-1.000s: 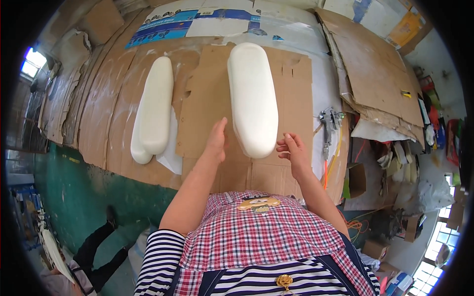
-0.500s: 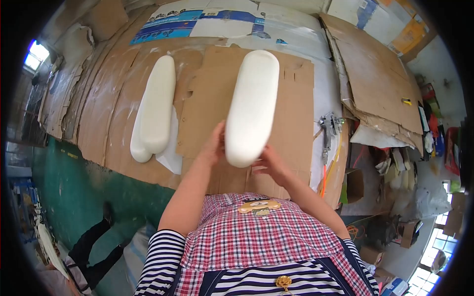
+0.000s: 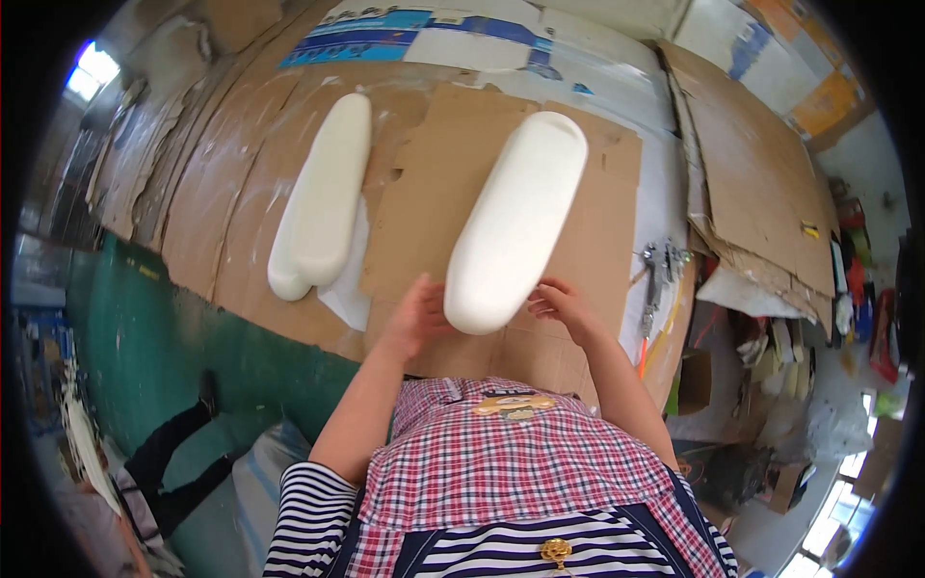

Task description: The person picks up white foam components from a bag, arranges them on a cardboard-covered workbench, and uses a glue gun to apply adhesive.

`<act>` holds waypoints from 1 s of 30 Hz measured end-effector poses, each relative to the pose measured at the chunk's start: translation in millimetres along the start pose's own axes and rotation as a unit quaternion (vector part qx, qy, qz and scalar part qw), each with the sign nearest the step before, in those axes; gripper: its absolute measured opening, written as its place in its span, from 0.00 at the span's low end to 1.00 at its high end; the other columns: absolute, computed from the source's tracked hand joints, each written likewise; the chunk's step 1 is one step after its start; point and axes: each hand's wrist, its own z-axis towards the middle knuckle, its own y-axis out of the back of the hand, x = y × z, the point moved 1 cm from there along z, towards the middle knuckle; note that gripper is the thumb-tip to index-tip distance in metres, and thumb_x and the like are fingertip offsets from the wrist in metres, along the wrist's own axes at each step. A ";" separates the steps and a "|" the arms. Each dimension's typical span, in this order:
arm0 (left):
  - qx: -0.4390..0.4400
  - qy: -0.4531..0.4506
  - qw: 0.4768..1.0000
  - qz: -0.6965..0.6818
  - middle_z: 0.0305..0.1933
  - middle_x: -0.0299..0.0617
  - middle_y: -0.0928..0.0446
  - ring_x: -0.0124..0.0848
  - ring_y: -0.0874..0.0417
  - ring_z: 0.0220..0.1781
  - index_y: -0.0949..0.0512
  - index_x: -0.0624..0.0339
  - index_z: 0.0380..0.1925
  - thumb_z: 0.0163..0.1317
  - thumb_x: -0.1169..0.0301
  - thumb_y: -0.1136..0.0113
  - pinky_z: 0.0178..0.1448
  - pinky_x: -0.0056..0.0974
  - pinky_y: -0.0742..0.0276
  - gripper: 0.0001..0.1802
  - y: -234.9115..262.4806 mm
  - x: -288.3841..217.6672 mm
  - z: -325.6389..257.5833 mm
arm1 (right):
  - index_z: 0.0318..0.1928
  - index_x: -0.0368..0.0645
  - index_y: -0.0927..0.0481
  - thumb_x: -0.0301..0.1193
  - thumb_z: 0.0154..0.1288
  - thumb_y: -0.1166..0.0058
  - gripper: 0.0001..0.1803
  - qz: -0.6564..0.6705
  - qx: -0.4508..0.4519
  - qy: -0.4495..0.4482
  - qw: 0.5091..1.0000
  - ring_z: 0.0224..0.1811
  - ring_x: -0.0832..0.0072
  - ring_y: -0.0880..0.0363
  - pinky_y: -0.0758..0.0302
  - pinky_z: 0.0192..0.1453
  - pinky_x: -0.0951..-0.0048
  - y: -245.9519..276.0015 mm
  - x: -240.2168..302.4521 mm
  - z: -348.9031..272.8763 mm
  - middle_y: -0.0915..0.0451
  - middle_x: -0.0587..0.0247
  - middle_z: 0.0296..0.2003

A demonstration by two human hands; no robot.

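A long, smooth white piece with rounded ends, foam-like in look (image 3: pixel 515 222), slants over the brown cardboard sheet in front of me. Its far end leans right and has a raised rim. My left hand (image 3: pixel 420 316) is at the left of its near end, fingers stretched toward its side and thumb up. On the other side is my right hand (image 3: pixel 561 302), fingers spread, tips at or just beside the piece's edge. Whether those tips touch it, I cannot tell. To the left, two similar white pieces (image 3: pixel 332 193) lie together, one partly overlapping the other.
Flattened cardboard (image 3: pixel 414 193) covers the table. A metal spray gun (image 3: pixel 660 279) with an orange hose lies at the right. Beyond it is a stack of cardboard sheets (image 3: pixel 761 164) bearing a small yellow tool (image 3: pixel 810 230). Another person's dark-trousered legs (image 3: pixel 173 443) show at lower left.
The white piece has turned, its far end swinging right. My right hand has moved out to the right and its fingers show more clearly. The whole view has shifted slightly.
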 end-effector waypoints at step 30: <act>-0.167 -0.551 0.815 -0.070 0.53 0.45 0.28 0.39 0.26 0.55 0.32 0.62 0.53 0.49 0.81 0.36 0.56 0.43 0.27 0.28 70.3 -148.3 -65.6 | 0.50 0.36 0.27 0.28 0.67 0.53 0.13 0.033 -0.163 0.208 0.964 0.34 0.76 0.21 0.24 0.39 0.77 23.2 57.8 -65.7 0.20 0.60 0.36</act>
